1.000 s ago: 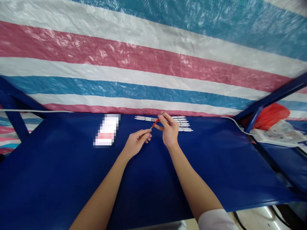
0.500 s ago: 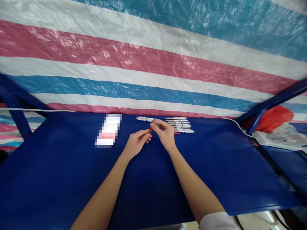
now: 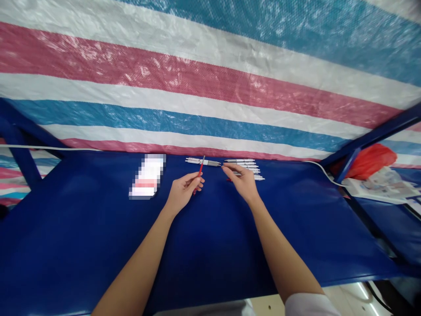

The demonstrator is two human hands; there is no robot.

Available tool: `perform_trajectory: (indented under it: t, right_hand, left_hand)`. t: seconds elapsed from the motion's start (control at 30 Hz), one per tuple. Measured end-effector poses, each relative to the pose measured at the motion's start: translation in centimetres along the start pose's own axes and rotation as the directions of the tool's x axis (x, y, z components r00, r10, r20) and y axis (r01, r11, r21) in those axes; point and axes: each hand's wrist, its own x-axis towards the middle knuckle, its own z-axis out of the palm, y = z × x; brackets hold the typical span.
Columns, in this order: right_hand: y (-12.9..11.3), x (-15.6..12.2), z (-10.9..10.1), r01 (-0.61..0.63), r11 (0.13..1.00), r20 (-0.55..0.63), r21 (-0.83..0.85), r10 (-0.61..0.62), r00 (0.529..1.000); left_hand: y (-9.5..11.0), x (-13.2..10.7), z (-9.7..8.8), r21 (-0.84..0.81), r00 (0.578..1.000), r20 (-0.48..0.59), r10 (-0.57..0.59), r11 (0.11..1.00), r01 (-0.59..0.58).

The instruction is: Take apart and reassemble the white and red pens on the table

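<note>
Where the left hand (image 3: 187, 189) is seen, mid-frame: red pen (image 3: 201, 168) is pinched.
Right hand (image 3: 242, 179): grip cannot be told.

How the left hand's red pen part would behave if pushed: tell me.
The red pen part looks slim, so probably light. Its straightness suggests stiffness. Being narrow, it might roll or slide on the glossy tabletop.

Glare flecks striped sheet (image 3: 210, 72); blue tabletop (image 3: 210, 250) darker; edges stretched.
</note>
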Motion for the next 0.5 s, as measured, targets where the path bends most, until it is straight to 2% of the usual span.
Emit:
perform_trajectory:
  t: [0.07, 0.13, 0.2, 0.33, 0.5]
  right_hand:
    - [1.2, -0.5, -1.8, 0.141, 0.968, 0.049, -0.210, -0.134, 0.990]
    - [2.2, -1.1, -3.1, 0.269, 0.856, 0.112, -0.442, -0.245, 0.963]
    - [3.0, -1.5, -3.9, 0.353, 0.723, 0.173, -0.593, -0.314, 0.933]
    - [3.7, -1.8, -4.3, 0.471, 0.534, 0.300, -0.702, -0.379, 0.876]
    - [3.4, -1.5, -4.2, 0.513, 0.432, 0.358, -0.742, -0.391, 0.848]
  left_hand:
    - [0.1, 0.0, 0.0, -0.039, 1.000, -0.016, 0.004, 0.999, -0.005]
    - [0.2, 0.1, 0.0, -0.076, 1.000, -0.028, 0.005, 0.997, -0.007]
    - [0.1, 0.2, 0.1, -0.100, 0.999, -0.035, 0.002, 0.995, -0.005]
    - [-0.3, 0.3, 0.1, -0.105, 0.999, -0.034, -0.001, 0.994, -0.002]
    - [-0.4, 0.3, 0.2, -0.096, 0.999, -0.040, 0.013, 0.995, -0.017]
